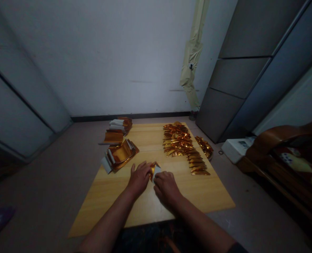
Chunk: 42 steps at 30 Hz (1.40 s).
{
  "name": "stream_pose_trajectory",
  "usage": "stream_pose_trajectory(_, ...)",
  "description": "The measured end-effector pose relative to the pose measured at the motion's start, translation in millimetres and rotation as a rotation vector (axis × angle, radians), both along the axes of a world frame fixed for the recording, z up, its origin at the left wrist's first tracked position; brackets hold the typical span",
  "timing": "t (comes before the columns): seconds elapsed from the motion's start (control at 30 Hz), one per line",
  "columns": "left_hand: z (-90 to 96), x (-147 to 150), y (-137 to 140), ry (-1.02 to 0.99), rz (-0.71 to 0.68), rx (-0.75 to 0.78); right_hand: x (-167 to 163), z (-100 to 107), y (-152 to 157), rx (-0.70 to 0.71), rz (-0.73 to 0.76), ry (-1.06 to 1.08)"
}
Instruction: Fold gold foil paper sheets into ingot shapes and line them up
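A small sheet of gold foil paper (pixel 156 170), with a pale grey back, is partly folded on the wooden table between my hands. My left hand (pixel 140 177) presses its curled fingertips on the paper's left side, the thumb side partly hidden. My right hand (pixel 166 186) is closed on the paper's right edge, pinching the grey side. Left of my left hand sits a stack of curled gold foil sheets (pixel 121 154), and behind it another bundle of sheets (pixel 121 125). At the right lie rows of folded gold foil pieces (pixel 177 138), with a shorter row (pixel 197 161) nearer.
The wooden table (pixel 113 203) stands before a white wall. Off its right edge is a container of more gold pieces (pixel 204 146). A grey fridge (pixel 226 102), a white box (pixel 237 149) and a carved wooden seat (pixel 271 154) stand at the right.
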<state>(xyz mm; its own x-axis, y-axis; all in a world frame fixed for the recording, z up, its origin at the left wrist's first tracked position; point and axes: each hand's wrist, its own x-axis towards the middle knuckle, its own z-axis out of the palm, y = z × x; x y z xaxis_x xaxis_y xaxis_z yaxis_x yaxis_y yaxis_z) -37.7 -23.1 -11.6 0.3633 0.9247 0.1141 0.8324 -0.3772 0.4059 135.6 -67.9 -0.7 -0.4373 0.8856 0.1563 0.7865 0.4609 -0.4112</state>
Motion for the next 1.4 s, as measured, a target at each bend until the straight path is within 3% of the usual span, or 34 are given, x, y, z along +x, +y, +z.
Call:
stream_pose_trajectory(0.33, -6.6, -5.6, 3.2, 0.007, -0.136, 0.221, 13.0, -1.5, 9.5, 0.049, 0.117, -0.026)
stream_pose_trajectory(0.57, 1.2, -4.0, -0.1, -0.012, -0.165, 0.22, 18.2, -7.4, 14.6, 0.067, 0.137, 0.086)
stream_pose_trajectory(0.8, -5.3, -10.9, -11.9, -0.072, -0.194, 0.275, 19.8, -17.1, 27.2, 0.039, 0.133, 0.203)
stream_pose_trajectory(1.17, -8.2, -17.3, -20.1, -0.022, -0.202, 0.253, 14.8, -13.9, 32.9, 0.111, 0.17, 0.12)
stream_pose_trajectory(1.4, -10.3, -18.7, -20.3, -0.016, -0.209, 0.252, 11.3, -14.2, 31.9, 0.112, 0.23, 0.268)
